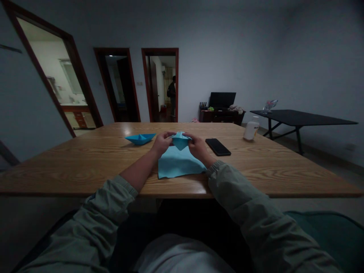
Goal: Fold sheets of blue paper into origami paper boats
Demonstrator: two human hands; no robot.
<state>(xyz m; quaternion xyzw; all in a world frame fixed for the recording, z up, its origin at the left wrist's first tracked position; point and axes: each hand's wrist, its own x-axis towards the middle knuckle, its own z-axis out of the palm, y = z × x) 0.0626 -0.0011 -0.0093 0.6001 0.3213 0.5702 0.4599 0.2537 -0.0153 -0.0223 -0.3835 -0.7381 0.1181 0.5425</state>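
Between my two hands, just above the table, is a small folded light-blue paper. Its left end is pinched by my left hand, and its right end is held in the closed fingers of my right hand. Beneath it a light-blue sheet lies flat on the wood, partly covered by my right wrist. A darker blue folded paper boat rests to the left of my left hand.
A black phone lies right of my right hand on the wooden table. Farther right stands a white bottle. A black table is at the right, and a person stands in the middle doorway beyond.
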